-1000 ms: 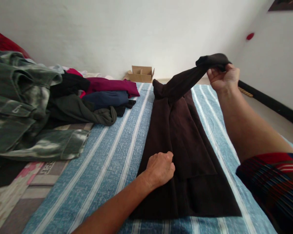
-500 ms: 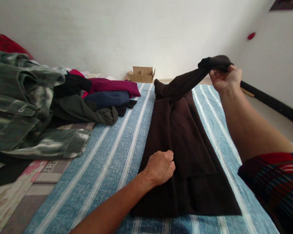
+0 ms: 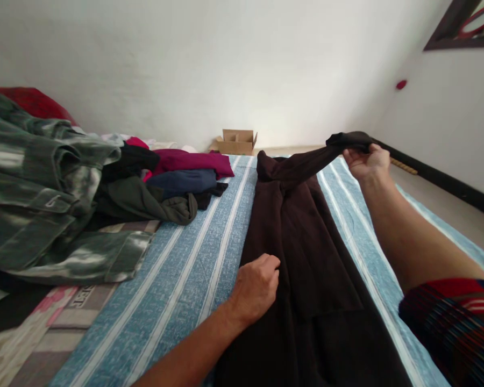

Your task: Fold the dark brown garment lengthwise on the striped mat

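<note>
A dark brown long-sleeved top (image 3: 306,242) lies lengthwise on the blue striped sheet (image 3: 185,279), with its lower end running out of the bottom of the view. My right hand (image 3: 369,161) grips the end part of one sleeve (image 3: 306,164) and holds it raised to the right at the far end of the top. Over the left part of the top, my left hand (image 3: 256,287) is closed in a loose fist. Its fingertips are turned away, and no cloth shows lifted in it.
At the left lie a green camouflage-patterned garment (image 3: 28,199) and a pile with a magenta garment (image 3: 193,161), a navy one (image 3: 185,183) and an olive one (image 3: 145,199). A small open cardboard box (image 3: 237,142) stands by the white wall (image 3: 210,64).
The view has tilted up, so the scene sits lower. My right hand has lowered the sleeve slightly, and my left fist has moved a little toward the far end of the top.
</note>
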`<state>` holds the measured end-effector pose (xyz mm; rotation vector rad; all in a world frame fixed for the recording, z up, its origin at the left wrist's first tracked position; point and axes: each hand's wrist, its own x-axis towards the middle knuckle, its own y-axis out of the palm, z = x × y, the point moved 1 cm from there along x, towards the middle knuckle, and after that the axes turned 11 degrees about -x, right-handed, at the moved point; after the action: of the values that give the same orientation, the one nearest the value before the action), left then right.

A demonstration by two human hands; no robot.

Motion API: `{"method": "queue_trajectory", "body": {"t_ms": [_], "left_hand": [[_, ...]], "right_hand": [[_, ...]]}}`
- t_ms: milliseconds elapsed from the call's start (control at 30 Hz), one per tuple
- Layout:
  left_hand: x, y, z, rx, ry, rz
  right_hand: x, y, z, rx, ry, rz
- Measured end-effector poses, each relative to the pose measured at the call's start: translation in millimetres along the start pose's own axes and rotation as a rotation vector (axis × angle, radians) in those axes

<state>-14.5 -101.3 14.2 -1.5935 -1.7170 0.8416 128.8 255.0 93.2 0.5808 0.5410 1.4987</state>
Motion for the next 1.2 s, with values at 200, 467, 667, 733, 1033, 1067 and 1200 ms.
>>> {"method": "queue_trajectory", "body": {"t_ms": [200, 467, 667, 733, 1033, 1067, 1200], "left_hand": [[63.1, -10.2, 37.6, 0.195, 0.097, -0.239], [129.9, -3.5, 80.9, 0.215, -0.124, -0.107], [138.4, -0.5, 81.8, 0.293, -0.175, -0.143], [148.5, -3.0, 79.8, 0.284, -0.147, -0.191], [173.6, 12.8, 100.5, 0.178, -0.105, -0.275], [171.9, 14.6, 101.4, 0.173, -0.099, -0.29], [166.1, 16.4, 99.4, 0.158, -0.089, -0.324]], "right_hand": [[-7.9, 2.9, -2.1, 0.005, 0.079, 0.038], [-20.1, -49.1, -24.3, -0.297, 0.11, -0.011], [-26.0, -123.7, -37.3, -1.243, 0.305, -0.071], [-26.1, -125.4, -33.6, -1.42, 0.274, -0.076], [-34.6, 78.6, -95.8, -2.022, -0.484, 0.676], [-33.6, 105.8, -112.3, -2.016, -0.51, 0.709], [-17.2, 180.8, -173.1, -2.083, -0.477, 0.735]]}}
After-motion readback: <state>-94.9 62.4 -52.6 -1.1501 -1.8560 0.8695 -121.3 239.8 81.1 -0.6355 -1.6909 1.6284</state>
